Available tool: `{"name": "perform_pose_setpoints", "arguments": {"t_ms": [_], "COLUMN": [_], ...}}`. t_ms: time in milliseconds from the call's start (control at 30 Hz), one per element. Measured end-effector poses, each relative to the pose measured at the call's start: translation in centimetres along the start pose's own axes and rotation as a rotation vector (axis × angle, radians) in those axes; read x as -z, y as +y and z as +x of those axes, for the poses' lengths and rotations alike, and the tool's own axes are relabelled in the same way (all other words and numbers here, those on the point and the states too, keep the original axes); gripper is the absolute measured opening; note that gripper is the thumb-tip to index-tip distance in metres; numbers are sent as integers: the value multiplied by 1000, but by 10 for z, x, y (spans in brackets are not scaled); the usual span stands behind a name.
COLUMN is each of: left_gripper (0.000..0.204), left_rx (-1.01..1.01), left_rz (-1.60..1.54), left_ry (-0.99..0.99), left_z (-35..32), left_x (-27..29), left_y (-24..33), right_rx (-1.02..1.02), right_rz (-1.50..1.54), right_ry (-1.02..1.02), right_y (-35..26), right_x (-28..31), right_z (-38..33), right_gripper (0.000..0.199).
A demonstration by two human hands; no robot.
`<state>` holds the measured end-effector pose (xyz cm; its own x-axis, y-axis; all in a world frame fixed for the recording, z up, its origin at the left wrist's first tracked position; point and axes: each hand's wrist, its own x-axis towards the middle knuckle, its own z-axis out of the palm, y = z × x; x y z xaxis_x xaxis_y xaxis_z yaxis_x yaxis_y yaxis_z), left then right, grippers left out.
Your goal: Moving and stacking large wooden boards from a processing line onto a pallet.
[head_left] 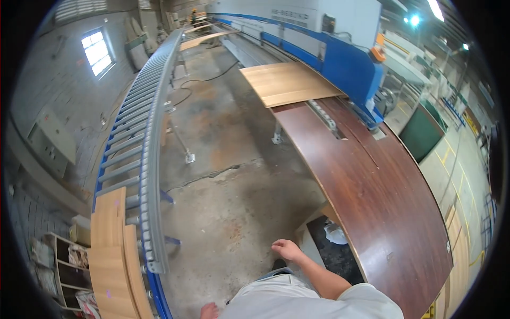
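My right hand hangs loose over the concrete floor, holding nothing, its fingers relaxed and pointing left. It is a short way left of the near end of a long dark brown panel lying on the machine table. Only part of my left hand shows at the bottom edge, beside my light shirt; its fingers are hidden. It is nearest to the blue-framed roller conveyor on my left. Neither hand touches a board.
Light wood boards lie on the conveyor's near end. A light wood panel lies beyond the dark one, by a blue and white machine. A black bin holding white scrap stands under the table edge. The concrete floor is cracked.
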<state>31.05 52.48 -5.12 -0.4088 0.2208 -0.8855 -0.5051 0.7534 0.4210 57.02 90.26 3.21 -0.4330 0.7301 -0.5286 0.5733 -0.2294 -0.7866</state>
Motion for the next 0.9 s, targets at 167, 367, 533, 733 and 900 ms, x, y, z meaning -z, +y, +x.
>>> {"name": "perform_pose_setpoints", "arguments": {"t_ms": [167, 367, 533, 733, 900], "left_gripper": [28, 34, 45, 53, 58], "left_rx": [-240, -426, -290, -213, -238], "left_rz": [97, 209, 35, 37, 71], "left_ry": [-3, -154, -336, -558, -677], "left_z": [40, 27, 11, 13, 3], "left_x": [-75, -173, -245, -325, -380], "left_y": [100, 207, 278, 363, 428], "right_rx": [221, 530, 246, 184, 99], "right_rz": [44, -85, -580, -598, -531], "right_ry": [208, 737, 1064, 1098, 1170], "right_y": [-34, -34, -8, -6, -12], "right_x": [90, 186, 219, 223, 228], "right_z": [-23, -8, -20, -20, -11], "right_gripper": [31, 27, 44, 53, 55]}}
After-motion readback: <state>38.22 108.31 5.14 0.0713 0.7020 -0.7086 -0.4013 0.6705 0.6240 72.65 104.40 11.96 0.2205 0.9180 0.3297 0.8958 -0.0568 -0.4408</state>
